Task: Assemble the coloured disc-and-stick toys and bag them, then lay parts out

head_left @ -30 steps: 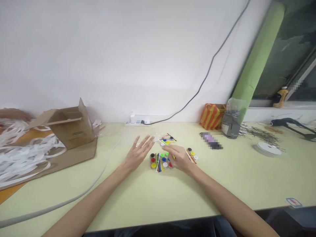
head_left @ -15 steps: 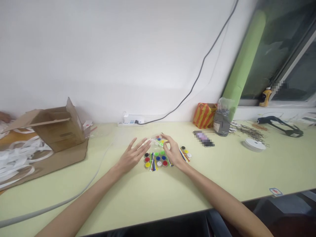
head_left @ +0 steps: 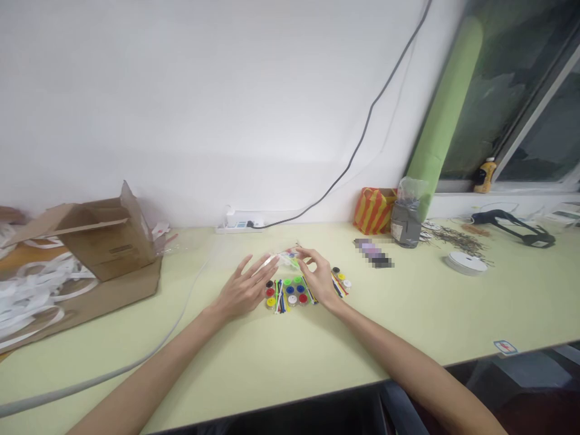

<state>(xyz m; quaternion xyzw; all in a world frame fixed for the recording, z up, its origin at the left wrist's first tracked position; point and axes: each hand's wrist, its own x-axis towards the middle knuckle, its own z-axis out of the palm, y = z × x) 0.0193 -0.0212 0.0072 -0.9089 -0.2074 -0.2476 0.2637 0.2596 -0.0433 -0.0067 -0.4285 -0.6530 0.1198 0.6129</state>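
Above the table, a clear plastic bag (head_left: pixel 286 261) with coloured bits inside is held between my hands. My left hand (head_left: pixel 244 289) has its index fingertip at the bag's left edge, its other fingers spread; the thumb is hidden. My right hand (head_left: pixel 318 275) pinches the bag's right side between thumb and fingers. Just below lie rows of small round coloured pieces, among them a yellow one (head_left: pixel 270 302), a white one (head_left: pixel 292 299) and a red one (head_left: pixel 303 299). Bundles of thin coloured cable ties (head_left: pixel 281 296) lie between them, and more pieces (head_left: pixel 341 278) sit right of my right hand.
An open cardboard box (head_left: pixel 109 248) and white strips (head_left: pixel 31 290) are at left, with a grey cable (head_left: pixel 154 350) nearby. Behind my hands is a power strip (head_left: pixel 240 222). A striped bag (head_left: pixel 374 210), a blurred phone (head_left: pixel 374 252) and a white spool (head_left: pixel 466 263) are at right.
My right hand's fingers have shifted slightly on the plastic bag, with the thumb closer in. My left hand stays nearly in place. The camera view has moved a little.
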